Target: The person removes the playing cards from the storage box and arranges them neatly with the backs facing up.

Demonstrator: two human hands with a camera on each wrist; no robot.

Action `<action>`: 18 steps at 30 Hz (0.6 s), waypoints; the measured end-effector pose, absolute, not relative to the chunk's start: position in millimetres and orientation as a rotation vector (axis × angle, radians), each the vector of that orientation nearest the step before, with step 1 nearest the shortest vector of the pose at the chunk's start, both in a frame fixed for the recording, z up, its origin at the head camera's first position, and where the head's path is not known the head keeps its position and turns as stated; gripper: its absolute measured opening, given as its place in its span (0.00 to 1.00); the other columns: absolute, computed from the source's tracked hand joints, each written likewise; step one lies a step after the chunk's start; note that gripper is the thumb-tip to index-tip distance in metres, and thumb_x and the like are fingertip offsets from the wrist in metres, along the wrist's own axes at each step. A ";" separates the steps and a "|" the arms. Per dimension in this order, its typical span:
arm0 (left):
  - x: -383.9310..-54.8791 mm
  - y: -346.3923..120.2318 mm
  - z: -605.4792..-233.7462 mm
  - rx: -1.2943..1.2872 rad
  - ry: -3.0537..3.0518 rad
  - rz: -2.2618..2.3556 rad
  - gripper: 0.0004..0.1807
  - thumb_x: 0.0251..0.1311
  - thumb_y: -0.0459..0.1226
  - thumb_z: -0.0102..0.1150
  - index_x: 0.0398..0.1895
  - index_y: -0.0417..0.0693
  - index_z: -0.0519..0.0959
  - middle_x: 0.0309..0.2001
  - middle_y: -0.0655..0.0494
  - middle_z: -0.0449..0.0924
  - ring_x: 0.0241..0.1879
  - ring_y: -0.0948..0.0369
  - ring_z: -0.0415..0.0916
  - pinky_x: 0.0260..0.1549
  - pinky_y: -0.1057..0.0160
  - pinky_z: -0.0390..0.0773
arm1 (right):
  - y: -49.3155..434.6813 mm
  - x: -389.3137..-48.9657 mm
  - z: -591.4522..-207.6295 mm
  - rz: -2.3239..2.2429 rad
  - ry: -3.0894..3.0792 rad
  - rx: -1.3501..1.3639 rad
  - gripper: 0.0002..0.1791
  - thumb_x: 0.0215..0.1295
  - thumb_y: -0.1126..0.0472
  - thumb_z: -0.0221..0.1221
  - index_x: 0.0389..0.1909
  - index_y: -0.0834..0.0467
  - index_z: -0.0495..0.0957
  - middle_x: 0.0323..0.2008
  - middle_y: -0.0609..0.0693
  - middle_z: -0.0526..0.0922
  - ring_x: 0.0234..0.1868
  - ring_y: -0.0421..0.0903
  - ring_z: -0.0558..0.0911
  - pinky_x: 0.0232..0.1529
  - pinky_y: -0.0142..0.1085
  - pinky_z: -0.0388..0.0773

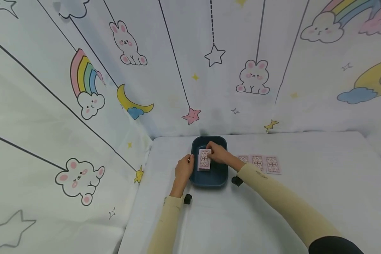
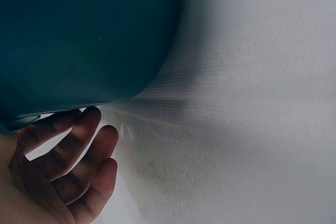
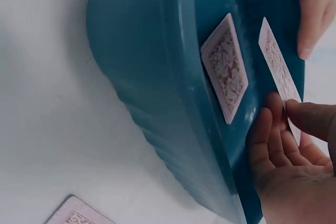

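A playing card (image 1: 204,159) is pinched between thumb and fingers of the right hand (image 1: 219,153), tilted over the dark teal tray (image 1: 209,181), near another card (image 3: 227,72) lying in it; the left hand (image 1: 183,169) grips the tray's left rim; right of the tray, three cards (image 1: 272,164) lie in a row, backs up, on the white counter (image 1: 320,169)

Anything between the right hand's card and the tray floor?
Yes: the lower card, lying in the tray, mostly covered by the held card in the head view. Nothing else visible blocks it; the left hand is at the rim.
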State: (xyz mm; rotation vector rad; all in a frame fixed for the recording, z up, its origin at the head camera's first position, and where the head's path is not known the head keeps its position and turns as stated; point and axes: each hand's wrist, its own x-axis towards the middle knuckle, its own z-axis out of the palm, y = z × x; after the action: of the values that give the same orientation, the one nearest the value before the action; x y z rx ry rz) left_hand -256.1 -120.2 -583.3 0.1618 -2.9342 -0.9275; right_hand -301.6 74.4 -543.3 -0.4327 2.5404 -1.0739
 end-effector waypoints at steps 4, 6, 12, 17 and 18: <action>-257.2 -119.2 -583.4 0.165 -2.932 -0.934 0.21 0.77 0.51 0.43 0.31 0.49 0.76 0.30 0.51 0.82 0.23 0.58 0.73 0.23 0.61 0.67 | 81.8 -299.5 -541.0 -1.171 2.519 -0.425 0.17 0.72 0.63 0.57 0.59 0.60 0.70 0.33 0.54 0.78 0.30 0.45 0.77 0.32 0.35 0.73; -257.5 -118.4 -583.2 0.157 -2.927 -0.935 0.20 0.77 0.50 0.44 0.30 0.49 0.76 0.30 0.51 0.82 0.23 0.58 0.72 0.22 0.61 0.67 | 85.2 -298.1 -539.4 -1.200 2.508 -0.416 0.17 0.73 0.63 0.57 0.59 0.60 0.70 0.33 0.54 0.79 0.30 0.45 0.77 0.32 0.34 0.73; -256.5 -117.1 -580.3 0.149 -2.921 -0.942 0.20 0.77 0.50 0.44 0.30 0.50 0.75 0.29 0.52 0.81 0.23 0.58 0.72 0.22 0.60 0.66 | 95.2 -291.8 -531.6 -1.300 2.455 -0.402 0.17 0.73 0.63 0.57 0.60 0.61 0.71 0.38 0.57 0.82 0.35 0.48 0.81 0.37 0.38 0.79; -253.0 -118.3 -578.0 0.138 -2.907 -0.949 0.19 0.77 0.49 0.45 0.30 0.49 0.76 0.30 0.50 0.82 0.23 0.57 0.74 0.22 0.59 0.68 | 104.7 -285.6 -527.1 -1.341 2.425 -0.389 0.18 0.73 0.63 0.57 0.61 0.61 0.72 0.41 0.58 0.82 0.37 0.49 0.81 0.40 0.39 0.81; -252.1 -118.5 -578.3 0.135 -2.907 -0.949 0.19 0.77 0.48 0.45 0.30 0.49 0.76 0.31 0.50 0.83 0.24 0.57 0.74 0.23 0.58 0.69 | 107.0 -284.5 -526.9 -1.345 2.422 -0.389 0.18 0.73 0.63 0.57 0.61 0.61 0.72 0.41 0.58 0.82 0.37 0.49 0.81 0.40 0.40 0.81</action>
State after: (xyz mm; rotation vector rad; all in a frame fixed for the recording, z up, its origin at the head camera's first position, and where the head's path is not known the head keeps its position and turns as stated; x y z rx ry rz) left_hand -252.1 -118.5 -578.3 0.1348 -2.9068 -0.9494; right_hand -284.5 107.0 -526.9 -0.3891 2.4223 -1.3451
